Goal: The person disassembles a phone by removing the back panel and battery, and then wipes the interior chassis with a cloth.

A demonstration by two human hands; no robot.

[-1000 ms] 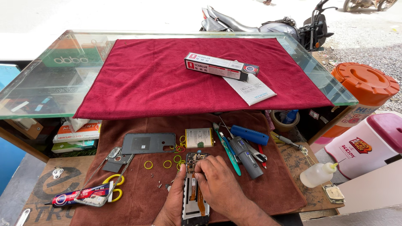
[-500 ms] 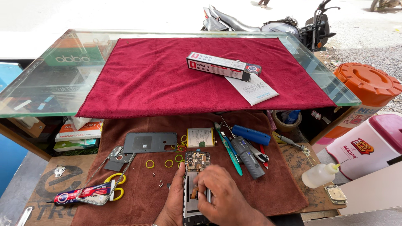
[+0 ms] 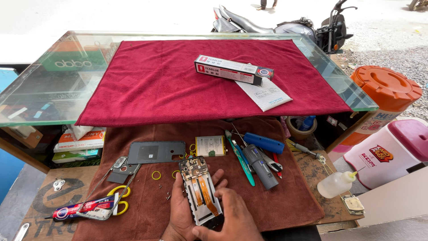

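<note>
So the opened black phone frame with the orange flex cable showing (image 3: 201,189) sits low on the brown cloth tabletop (image 3: 276,201), the left hand (image 3: 183,206) cupped under it with fingers wrapped round its left edge, probably to keep it steady, while the right hand (image 3: 232,218) pinches its bottom end with fingers narrow. Just left of that phone lie the grey plastic back cover (image 3: 156,152) and 1 pair of yellow-handled scissors (image 3: 117,198), just right of it a teal toothbrush (image 3: 240,160) and a blue-handled tool (image 3: 264,143), likely parked within easy reach. Both wrists are cut off by the bottom edge, the phone's bottom end is hidden under the right hand, and the tiny screws left of the phone are hard to make out.
</note>
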